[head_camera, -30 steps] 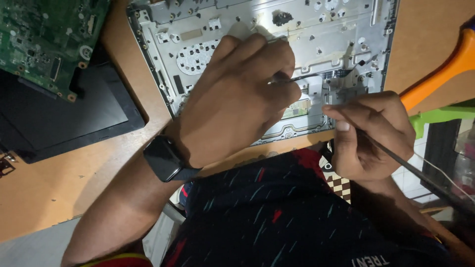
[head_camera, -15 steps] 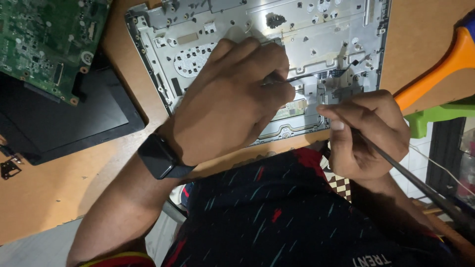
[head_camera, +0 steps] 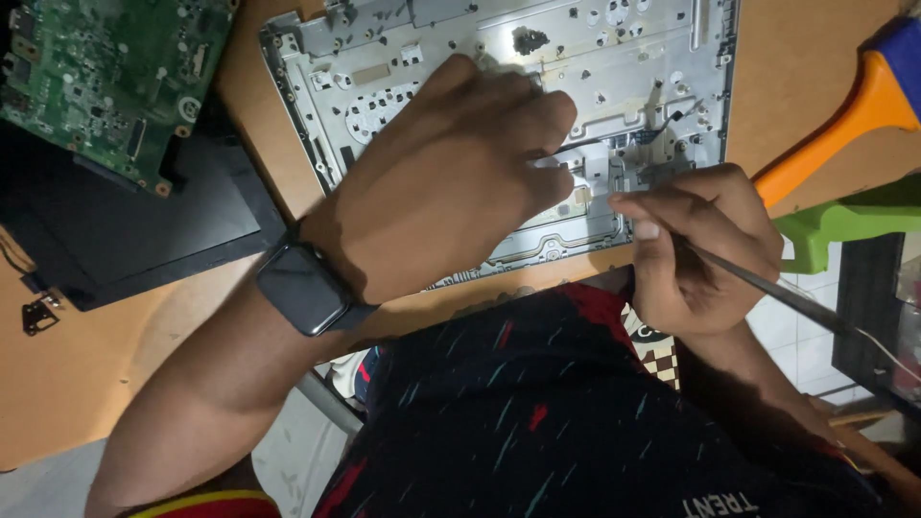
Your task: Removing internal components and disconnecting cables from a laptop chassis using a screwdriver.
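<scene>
The silver laptop chassis (head_camera: 499, 115) is lying on the wooden desk (head_camera: 125, 384), its inner metal side facing up. The left hand (head_camera: 441, 182) is resting on the middle of the chassis, fingers curled and pressing down on it. The right hand (head_camera: 700, 249) is sitting at the chassis's near right corner, pinching a thin dark metal tool (head_camera: 767, 288) between thumb and fingers, its tip hidden by the fingers. Left of the chassis, a green circuit board (head_camera: 106, 77) is lying over a black panel (head_camera: 125, 221). Right of the chassis, an orange handle (head_camera: 844, 125) is lying on the desk.
</scene>
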